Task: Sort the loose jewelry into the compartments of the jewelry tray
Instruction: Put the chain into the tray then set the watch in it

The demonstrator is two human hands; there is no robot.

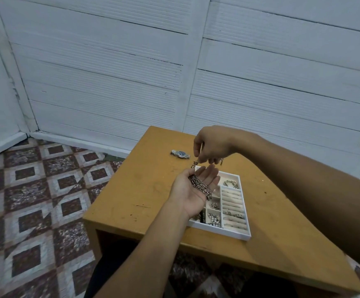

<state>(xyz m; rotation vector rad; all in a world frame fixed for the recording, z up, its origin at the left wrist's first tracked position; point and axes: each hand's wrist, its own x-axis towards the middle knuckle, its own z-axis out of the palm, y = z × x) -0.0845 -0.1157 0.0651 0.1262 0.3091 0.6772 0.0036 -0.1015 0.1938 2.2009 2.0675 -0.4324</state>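
Observation:
A white jewelry tray [247, 229] lies on the wooden table [144, 190], with rings in its padded slots and small pieces in its left compartments. My left hand [190, 190] hovers palm up over the tray's left side, and a dark metal chain [200, 187] lies piled across the palm. My right hand [212, 147] hangs above it, fingers pointing down, pinching the chain's upper end near the clasp [194, 163]. A silver wristwatch [180, 154] with a blue dial lies on the table beyond the tray.
A coiled silver bangle [230, 183] sits in the tray's top right compartment. The table's left edge drops to a patterned tile floor [35, 201]. A white panelled wall [131, 72] stands behind the table.

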